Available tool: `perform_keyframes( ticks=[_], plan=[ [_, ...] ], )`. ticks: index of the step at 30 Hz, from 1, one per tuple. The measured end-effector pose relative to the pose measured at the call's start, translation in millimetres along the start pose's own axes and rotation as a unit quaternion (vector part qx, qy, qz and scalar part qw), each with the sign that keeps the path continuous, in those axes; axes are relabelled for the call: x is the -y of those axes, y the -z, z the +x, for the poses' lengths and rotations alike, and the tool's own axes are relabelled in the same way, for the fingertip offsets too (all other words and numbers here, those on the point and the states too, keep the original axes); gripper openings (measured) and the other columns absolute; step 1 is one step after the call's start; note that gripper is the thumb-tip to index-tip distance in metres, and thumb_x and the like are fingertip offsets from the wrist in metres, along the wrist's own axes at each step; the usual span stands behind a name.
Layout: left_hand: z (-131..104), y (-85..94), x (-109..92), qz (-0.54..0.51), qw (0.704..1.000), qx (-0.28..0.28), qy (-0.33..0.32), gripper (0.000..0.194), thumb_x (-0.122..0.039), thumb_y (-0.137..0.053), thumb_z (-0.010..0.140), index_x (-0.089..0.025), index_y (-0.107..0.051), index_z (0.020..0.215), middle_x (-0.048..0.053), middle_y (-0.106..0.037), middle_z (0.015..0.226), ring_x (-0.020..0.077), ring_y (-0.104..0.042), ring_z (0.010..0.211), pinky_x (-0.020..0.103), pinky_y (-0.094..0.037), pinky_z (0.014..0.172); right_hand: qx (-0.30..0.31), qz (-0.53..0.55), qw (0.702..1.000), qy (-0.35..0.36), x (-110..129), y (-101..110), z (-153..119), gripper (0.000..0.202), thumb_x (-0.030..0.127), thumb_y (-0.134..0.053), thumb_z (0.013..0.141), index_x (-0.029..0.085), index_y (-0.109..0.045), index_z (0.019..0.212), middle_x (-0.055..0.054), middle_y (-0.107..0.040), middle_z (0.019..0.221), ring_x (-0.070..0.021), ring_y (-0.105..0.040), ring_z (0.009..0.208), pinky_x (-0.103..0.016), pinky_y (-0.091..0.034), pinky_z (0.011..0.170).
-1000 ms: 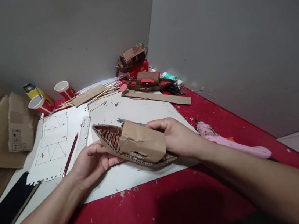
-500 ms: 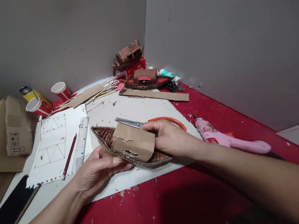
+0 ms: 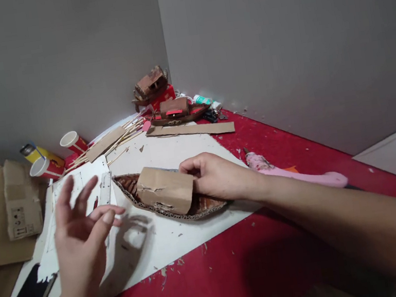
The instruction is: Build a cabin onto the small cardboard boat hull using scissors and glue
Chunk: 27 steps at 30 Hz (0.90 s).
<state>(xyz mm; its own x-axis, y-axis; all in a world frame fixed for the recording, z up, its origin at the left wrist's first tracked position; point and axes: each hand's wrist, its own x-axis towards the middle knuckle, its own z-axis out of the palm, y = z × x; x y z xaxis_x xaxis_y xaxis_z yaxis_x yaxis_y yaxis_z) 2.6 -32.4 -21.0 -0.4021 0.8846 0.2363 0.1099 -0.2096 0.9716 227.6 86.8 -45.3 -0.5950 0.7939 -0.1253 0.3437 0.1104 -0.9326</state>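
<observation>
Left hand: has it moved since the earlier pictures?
Yes, leftward: the left hand has come off the cardboard boat and is now over the drawing sheet.

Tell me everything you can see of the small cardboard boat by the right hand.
The boat looks like corrugated cardboard, long and narrow, its left end pointed, its wavy core showing along the near rim. The inside is reddish-brown, with strips visible at the left. A plain tan, curved cover arches over the middle, torn and creased on its near side. It lies upright, seemingly on the white sheet. The right hand grips the cover's right end.
</observation>
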Motion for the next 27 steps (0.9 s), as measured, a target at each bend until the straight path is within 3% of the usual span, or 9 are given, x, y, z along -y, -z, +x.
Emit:
perform_keyframes(
  ticks=[2, 7, 10, 12, 15, 21, 24, 27],
  plan=[
    [-5.9, -3.2, -7.3, 0.024, 0.997, 0.009, -0.067, 0.074, -0.016, -0.081, 0.078, -0.041, -0.051, 0.142, 0.003, -0.062, 0.139, 0.0131, -0.07, 0.074, 0.026, -0.061, 0.064, -0.018, -0.022, 1.0, 0.005, 4.4, 1.9, -1.8, 0.013, 0.013, -0.06, 0.077, 0.018, -0.058, 0.065, 0.006, -0.052, 0.058, -0.0092, -0.046, 0.055, -0.021, -0.034, 0.052],
    [-17.5, -3.3, 4.2, 0.086, 0.986, 0.145, 0.015, 0.057, -0.015, -0.077, 0.082, -0.036, -0.054, 0.13, 0.001, -0.071, 0.108, 0.0112, -0.068, 0.064, 0.025, -0.06, 0.061, -0.03, -0.088, 0.996, 0.017, 7.0, -3.7, -10.0, 0.015, 0.003, -0.061, 0.07, 0.018, -0.061, 0.066, 0.006, -0.053, 0.057, -0.0104, -0.046, 0.056, -0.024, -0.027, 0.053],
    [-15.2, 4.5, 16.1, 0.142, 0.964, 0.223, 0.014, 0.037, -0.016, -0.075, 0.084, -0.029, -0.063, 0.116, -0.002, -0.068, 0.083, 0.0112, -0.065, 0.061, 0.021, -0.057, 0.058, -0.024, -0.21, 0.976, 0.051, 8.1, -7.0, -16.3, 0.01, 0.009, -0.063, 0.072, 0.018, -0.064, 0.072, 0.001, -0.062, 0.065, -0.0142, -0.051, 0.062, -0.028, -0.026, 0.055],
    [-12.9, 8.5, 19.5, 0.179, 0.953, 0.244, 0.005, 0.025, -0.018, -0.076, 0.083, -0.026, -0.07, 0.106, -0.001, -0.068, 0.078, 0.0114, -0.064, 0.061, 0.02, -0.055, 0.058, -0.015, -0.288, 0.956, 0.061, 11.2, -7.3, -19.8, 0.008, 0.015, -0.062, 0.077, 0.019, -0.068, 0.081, -0.003, -0.069, 0.077, -0.0185, -0.057, 0.069, -0.029, -0.027, 0.055],
    [-13.2, 8.0, 18.3, 0.207, 0.952, 0.225, 0.032, 0.017, -0.026, -0.081, 0.079, -0.022, -0.076, 0.095, 0.002, -0.073, 0.08, 0.0135, -0.066, 0.066, 0.02, -0.055, 0.061, 0.01, -0.324, 0.945, 0.051, 16.8, -6.6, -23.5, 0.013, 0.017, -0.061, 0.082, 0.019, -0.07, 0.091, -0.008, -0.074, 0.091, -0.0241, -0.065, 0.08, -0.031, -0.028, 0.056],
    [-25.4, 2.9, 16.0, 0.221, 0.96, 0.093, 0.142, 0.034, -0.04, -0.092, 0.063, -0.022, -0.079, 0.088, 0.001, -0.076, 0.083, 0.0153, -0.066, 0.073, 0.021, -0.055, 0.069, 0.056, -0.295, 0.949, 0.093, 11.3, -11.7, -25.6, 0.013, 0.014, -0.064, 0.085, 0.015, -0.072, 0.095, -0.01, -0.075, 0.092, -0.0228, -0.069, 0.079, -0.029, -0.036, 0.055],
    [-28.3, 6.0, 18.9, 0.223, 0.954, 0.082, 0.184, 0.037, -0.04, -0.093, 0.062, -0.022, -0.078, 0.09, 0.001, -0.074, 0.076, 0.015, -0.065, 0.066, 0.021, -0.055, 0.062, 0.061, -0.257, 0.96, 0.096, 4.1, -14.8, -25.0, 0.012, 0.017, -0.068, 0.085, 0.015, -0.074, 0.094, -0.009, -0.075, 0.085, -0.0207, -0.069, 0.078, -0.027, -0.041, 0.059],
    [-26.8, 11.6, 23.3, 0.217, 0.955, 0.084, 0.183, 0.038, -0.038, -0.094, 0.06, -0.022, -0.079, 0.091, 0.002, -0.076, 0.081, 0.017, -0.066, 0.07, 0.023, -0.056, 0.065, 0.066, -0.24, 0.965, 0.086, 1.4, -14.7, -24.3, 0.011, 0.02, -0.072, 0.083, 0.014, -0.074, 0.092, -0.009, -0.074, 0.082, -0.0191, -0.069, 0.077, -0.026, -0.042, 0.063]
  ],
)
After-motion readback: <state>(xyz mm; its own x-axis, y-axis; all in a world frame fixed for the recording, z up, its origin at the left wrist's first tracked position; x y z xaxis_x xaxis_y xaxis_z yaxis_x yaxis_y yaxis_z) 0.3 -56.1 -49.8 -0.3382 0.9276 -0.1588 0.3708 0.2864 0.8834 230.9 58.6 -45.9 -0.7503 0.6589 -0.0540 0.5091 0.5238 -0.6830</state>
